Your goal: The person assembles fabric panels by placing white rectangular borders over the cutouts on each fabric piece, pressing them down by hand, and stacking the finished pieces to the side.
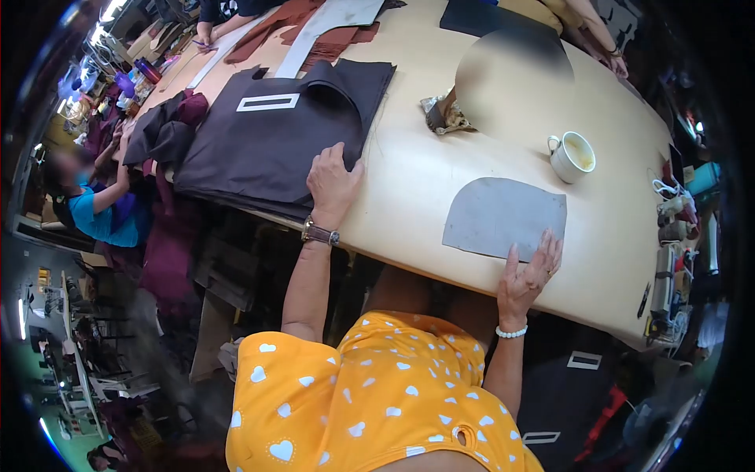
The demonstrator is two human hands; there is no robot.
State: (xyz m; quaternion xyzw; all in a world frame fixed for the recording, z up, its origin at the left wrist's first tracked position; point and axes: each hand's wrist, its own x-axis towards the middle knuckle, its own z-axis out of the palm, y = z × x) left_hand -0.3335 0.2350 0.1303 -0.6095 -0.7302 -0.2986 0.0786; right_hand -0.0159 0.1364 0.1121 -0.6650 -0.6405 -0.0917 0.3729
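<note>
My left hand (334,182), with a watch on the wrist, lies on the right front part of a stack of dark fabric (259,149). Its fingers are apart. On top of that fabric is a white rectangular frame (268,102). My right hand (531,275), with a white bead bracelet, is at the front edge of a grey rounded flat piece (507,216). The fingers are stretched out, and the fingertips touch the piece's lower right part. The grey piece lies flat on the pale table (401,197).
A cup (572,157) stands behind the grey piece, near a crumpled wrapper (447,114). Reddish-brown fabric (267,33) and a white pattern piece (322,31) lie at the back. A person in blue (102,208) is at the left; other people's hands show at the far edge.
</note>
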